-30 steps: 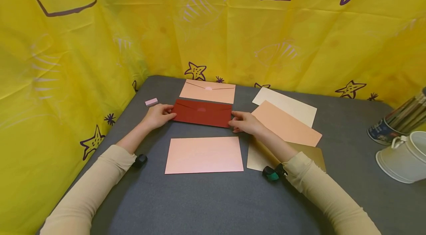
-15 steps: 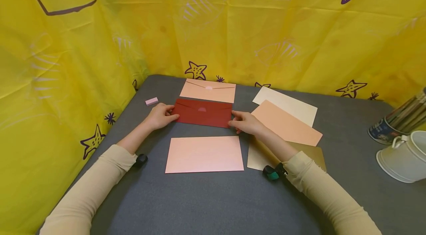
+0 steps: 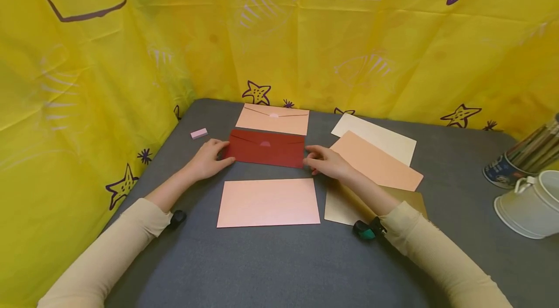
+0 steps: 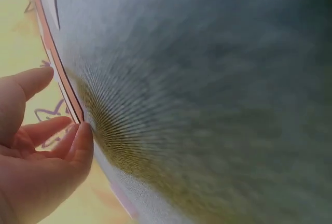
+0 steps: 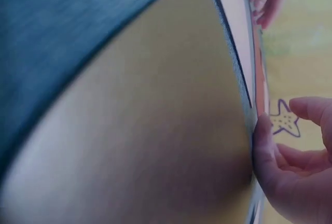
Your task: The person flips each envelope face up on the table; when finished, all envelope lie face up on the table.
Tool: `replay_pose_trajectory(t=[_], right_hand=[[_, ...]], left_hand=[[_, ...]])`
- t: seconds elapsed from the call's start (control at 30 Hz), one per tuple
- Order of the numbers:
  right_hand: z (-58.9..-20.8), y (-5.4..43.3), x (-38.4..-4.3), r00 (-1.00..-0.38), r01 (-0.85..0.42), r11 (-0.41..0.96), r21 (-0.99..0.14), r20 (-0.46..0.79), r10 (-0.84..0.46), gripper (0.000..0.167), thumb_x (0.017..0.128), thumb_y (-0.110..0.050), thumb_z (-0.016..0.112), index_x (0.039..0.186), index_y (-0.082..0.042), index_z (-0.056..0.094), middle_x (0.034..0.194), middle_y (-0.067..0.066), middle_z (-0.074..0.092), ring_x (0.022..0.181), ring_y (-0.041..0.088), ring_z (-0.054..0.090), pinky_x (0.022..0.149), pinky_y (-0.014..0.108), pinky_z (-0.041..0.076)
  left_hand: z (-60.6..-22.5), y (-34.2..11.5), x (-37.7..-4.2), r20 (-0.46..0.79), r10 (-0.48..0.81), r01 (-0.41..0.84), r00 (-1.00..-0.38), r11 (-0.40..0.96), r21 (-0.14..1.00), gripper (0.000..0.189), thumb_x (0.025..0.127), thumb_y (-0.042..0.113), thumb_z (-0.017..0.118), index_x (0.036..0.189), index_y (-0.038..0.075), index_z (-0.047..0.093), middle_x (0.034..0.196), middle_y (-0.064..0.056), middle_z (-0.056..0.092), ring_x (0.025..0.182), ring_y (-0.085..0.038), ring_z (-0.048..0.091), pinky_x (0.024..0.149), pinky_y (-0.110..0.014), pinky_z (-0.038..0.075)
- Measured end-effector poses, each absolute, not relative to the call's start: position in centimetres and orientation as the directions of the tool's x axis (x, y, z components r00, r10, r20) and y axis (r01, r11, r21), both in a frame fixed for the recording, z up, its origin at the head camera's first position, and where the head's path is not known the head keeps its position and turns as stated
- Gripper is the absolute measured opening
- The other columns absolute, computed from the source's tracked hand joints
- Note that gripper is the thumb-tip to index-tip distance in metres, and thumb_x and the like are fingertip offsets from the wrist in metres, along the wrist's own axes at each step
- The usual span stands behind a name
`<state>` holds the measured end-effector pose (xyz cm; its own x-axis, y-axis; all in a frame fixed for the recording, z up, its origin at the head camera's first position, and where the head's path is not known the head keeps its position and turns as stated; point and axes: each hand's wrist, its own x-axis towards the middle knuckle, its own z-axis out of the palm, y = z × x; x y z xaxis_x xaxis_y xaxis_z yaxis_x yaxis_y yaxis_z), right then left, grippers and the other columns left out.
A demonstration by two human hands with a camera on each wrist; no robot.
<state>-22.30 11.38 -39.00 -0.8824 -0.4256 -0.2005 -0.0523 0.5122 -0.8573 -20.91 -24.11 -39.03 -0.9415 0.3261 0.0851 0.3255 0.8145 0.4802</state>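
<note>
A red envelope (image 3: 266, 148), flap side up with a pale round seal, lies flat in mid-table in the head view. At its left end is my left hand (image 3: 205, 160), thumb tip at the near corner and fingers loosely spread. My right hand (image 3: 327, 162) is just off the right end, its fingers loosely bent and holding nothing. Behind the red one lies a peach envelope (image 3: 272, 121) with a similar seal. Nearer to me is a pale pink envelope (image 3: 268, 203), plain side up. Both wrist views show the red envelope edge-on as a thin strip (image 5: 260, 81) near the fingertips.
Right of the hands lie a cream envelope (image 3: 380, 136), a peach one (image 3: 375, 160) and a gold one (image 3: 410, 201), overlapping. A small pink block (image 3: 199, 133) sits at the left. A pencil-filled tin (image 3: 502, 172) and a white pot (image 3: 528, 211) stand far right.
Both hands have loosened from the red envelope's ends. The right hand has drawn slightly right, and the left hand slightly left and nearer. The envelope stays put.
</note>
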Motion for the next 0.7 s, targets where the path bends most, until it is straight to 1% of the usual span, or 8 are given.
replay_pose_trajectory(t=[0.1, 0.2, 0.27, 0.33, 0.43, 0.53, 0.63, 0.7], right_hand=[[-38.9, 12.0, -21.7, -0.887, -0.120, 0.532, -0.838, -0.151, -0.437, 0.053, 0.097, -0.024, 0.060, 0.143, -0.002, 0.045, 0.124, 0.015, 0.058, 0.095, 0.025, 0.064, 0.086, 0.036, 0.053], [-38.7, 12.6, -21.2, -0.879, -0.235, 0.550, -0.802, -0.066, -0.473, 0.050, 0.097, -0.025, 0.061, 0.140, -0.003, 0.050, 0.129, 0.014, 0.059, 0.106, 0.027, 0.061, 0.090, 0.041, 0.050], [-38.7, 13.0, -20.8, -0.860, -0.319, 0.544, -0.776, -0.004, -0.510, 0.049, 0.096, -0.025, 0.063, 0.138, -0.004, 0.053, 0.131, 0.013, 0.059, 0.114, 0.027, 0.057, 0.093, 0.043, 0.049], [-38.6, 13.3, -20.2, -0.827, -0.406, 0.527, -0.747, 0.055, -0.559, 0.048, 0.095, -0.025, 0.064, 0.137, -0.003, 0.054, 0.132, 0.012, 0.058, 0.118, 0.027, 0.055, 0.096, 0.045, 0.047], [-38.7, 13.6, -19.3, -0.776, -0.511, 0.519, -0.685, 0.107, -0.622, 0.050, 0.094, -0.028, 0.067, 0.136, -0.005, 0.055, 0.134, 0.008, 0.056, 0.123, 0.024, 0.051, 0.101, 0.046, 0.044], [-38.8, 13.8, -18.3, -0.724, -0.585, 0.523, -0.619, 0.108, -0.682, 0.055, 0.092, -0.034, 0.068, 0.138, -0.008, 0.053, 0.138, 0.005, 0.052, 0.128, 0.022, 0.048, 0.105, 0.045, 0.039], [-38.8, 13.9, -17.4, -0.679, -0.615, 0.530, -0.583, 0.050, -0.733, 0.065, 0.091, -0.042, 0.068, 0.144, -0.010, 0.047, 0.146, 0.005, 0.044, 0.136, 0.022, 0.039, 0.108, 0.045, 0.035], [-38.8, 14.0, -16.8, -0.651, -0.633, 0.543, -0.551, 0.001, -0.759, 0.072, 0.090, -0.048, 0.066, 0.147, -0.012, 0.042, 0.152, 0.006, 0.037, 0.141, 0.022, 0.032, 0.110, 0.046, 0.033]], left_hand=[[-39.0, -23.9, -20.0, 0.093, 0.389, 0.384, -0.917, 0.792, 0.474, 0.062, 0.093, 0.023, 0.066, 0.139, -0.011, 0.044, 0.133, -0.031, 0.046, 0.123, -0.045, 0.043, 0.103, -0.058, 0.034], [-38.9, -23.5, -18.8, 0.073, 0.458, 0.431, -0.886, 0.757, 0.491, 0.070, 0.091, 0.029, 0.069, 0.144, -0.006, 0.040, 0.143, -0.026, 0.041, 0.132, -0.041, 0.037, 0.108, -0.057, 0.030], [-38.7, -23.3, -17.9, 0.045, 0.509, 0.458, -0.859, 0.729, 0.509, 0.076, 0.090, 0.035, 0.069, 0.148, -0.002, 0.036, 0.149, -0.022, 0.036, 0.137, -0.038, 0.032, 0.110, -0.057, 0.027], [-38.5, -23.1, -17.0, 0.006, 0.555, 0.476, -0.832, 0.707, 0.524, 0.082, 0.089, 0.042, 0.069, 0.151, 0.002, 0.033, 0.154, -0.018, 0.031, 0.141, -0.034, 0.027, 0.111, -0.055, 0.025], [-38.3, -22.8, -15.8, -0.062, 0.617, 0.499, -0.784, 0.687, 0.529, 0.090, 0.087, 0.052, 0.068, 0.154, 0.007, 0.028, 0.158, -0.012, 0.024, 0.145, -0.029, 0.020, 0.113, -0.053, 0.023], [-38.1, -22.5, -14.7, -0.132, 0.656, 0.513, -0.743, 0.685, 0.517, 0.099, 0.083, 0.061, 0.067, 0.156, 0.010, 0.023, 0.161, -0.008, 0.018, 0.148, -0.024, 0.013, 0.115, -0.051, 0.021], [-38.0, -22.2, -13.9, -0.178, 0.681, 0.539, -0.710, 0.689, 0.485, 0.106, 0.079, 0.067, 0.066, 0.156, 0.011, 0.020, 0.162, -0.005, 0.013, 0.148, -0.022, 0.009, 0.116, -0.048, 0.020], [-38.1, -22.2, -13.4, -0.191, 0.695, 0.562, -0.694, 0.688, 0.459, 0.111, 0.077, 0.070, 0.067, 0.157, 0.010, 0.018, 0.163, -0.005, 0.010, 0.149, -0.023, 0.007, 0.116, -0.047, 0.019]])
